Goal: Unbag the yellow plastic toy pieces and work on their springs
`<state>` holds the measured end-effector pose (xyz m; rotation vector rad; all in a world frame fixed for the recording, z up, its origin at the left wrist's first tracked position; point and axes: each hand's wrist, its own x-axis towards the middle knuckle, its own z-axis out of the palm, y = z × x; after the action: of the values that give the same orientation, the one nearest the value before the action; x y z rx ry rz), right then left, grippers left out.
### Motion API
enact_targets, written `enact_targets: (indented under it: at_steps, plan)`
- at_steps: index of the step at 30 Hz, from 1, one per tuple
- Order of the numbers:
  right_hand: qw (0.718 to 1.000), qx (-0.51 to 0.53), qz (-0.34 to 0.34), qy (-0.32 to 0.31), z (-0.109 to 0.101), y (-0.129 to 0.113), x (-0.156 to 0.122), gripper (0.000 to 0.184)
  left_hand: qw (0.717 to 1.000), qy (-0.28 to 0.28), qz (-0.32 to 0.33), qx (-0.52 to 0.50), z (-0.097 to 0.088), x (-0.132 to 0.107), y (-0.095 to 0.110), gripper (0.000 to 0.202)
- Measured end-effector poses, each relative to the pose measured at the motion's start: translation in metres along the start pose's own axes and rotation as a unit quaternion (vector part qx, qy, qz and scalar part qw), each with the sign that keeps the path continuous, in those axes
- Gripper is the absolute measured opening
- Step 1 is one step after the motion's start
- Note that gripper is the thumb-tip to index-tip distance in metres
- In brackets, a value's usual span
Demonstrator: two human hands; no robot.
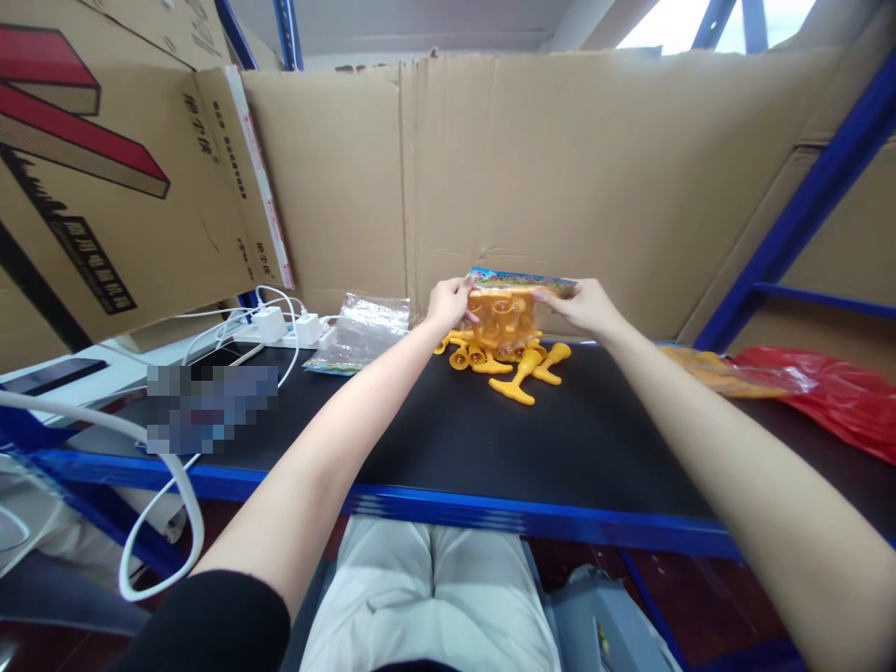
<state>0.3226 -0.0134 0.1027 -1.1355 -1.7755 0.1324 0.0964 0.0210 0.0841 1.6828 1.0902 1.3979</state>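
Both my arms reach out over a black table top (574,439). My left hand (448,303) and my right hand (586,306) each pinch a top corner of a clear plastic bag (505,317) with a colourful printed header, held upright above the table. Inside the bag are orange plastic toy pieces. More orange pieces (518,369), shaped like small trumpets, lie loose on the table right under the bag.
A stack of empty clear bags (360,331) lies left of my hands. A white power strip (287,329) with chargers and white cables sits further left. Red plastic bags (826,392) lie at the right. Cardboard sheets (560,168) wall off the back; blue shelf posts (805,215) frame the right.
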Motion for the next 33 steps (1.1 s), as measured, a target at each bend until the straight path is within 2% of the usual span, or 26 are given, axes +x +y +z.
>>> enact_targets:
  at_steps: [4,8,12,15,18,21,25,28,31,33]
  plan:
    - [0.998,-0.010,0.058,-0.009,-0.008,-0.005,0.005,0.042,1.000,0.004,0.019,-0.024,0.008,0.007,0.003,0.048]
    - [0.986,0.108,0.118,0.040,-0.004,-0.016,0.009,0.034,0.997,0.010,0.065,-0.035,0.014,0.012,0.003,0.040]
    - [0.963,0.222,0.135,0.069,0.002,-0.026,0.012,0.024,0.994,-0.006,0.078,-0.074,0.012,0.008,0.004,0.034]
    - [0.955,0.254,0.141,0.055,0.002,-0.028,0.016,0.020,0.993,-0.045,0.053,-0.090,0.003,0.000,0.003,0.035]
    - [0.956,0.251,0.149,0.015,0.002,-0.029,0.023,0.019,0.993,-0.088,-0.023,-0.078,-0.005,-0.004,0.001,0.042]
    - [0.958,0.234,0.163,-0.017,0.002,-0.034,0.032,0.017,0.993,-0.071,-0.060,-0.078,-0.010,-0.002,0.002,0.031]
    - [0.965,0.218,0.142,0.012,0.005,-0.046,0.044,0.014,0.993,-0.028,-0.040,-0.112,-0.013,0.006,0.008,0.026]
    - [0.965,0.200,0.165,0.029,0.012,-0.052,0.048,0.013,0.992,-0.031,-0.053,-0.112,-0.016,0.006,0.009,0.034]
    - [0.966,0.189,0.175,0.028,0.019,-0.052,0.050,0.014,0.990,-0.059,-0.075,-0.100,-0.020,0.001,0.004,0.053]
    - [0.970,0.185,0.155,0.028,0.022,-0.050,0.053,0.013,0.988,-0.080,-0.090,-0.098,-0.021,-0.002,-0.001,0.067]
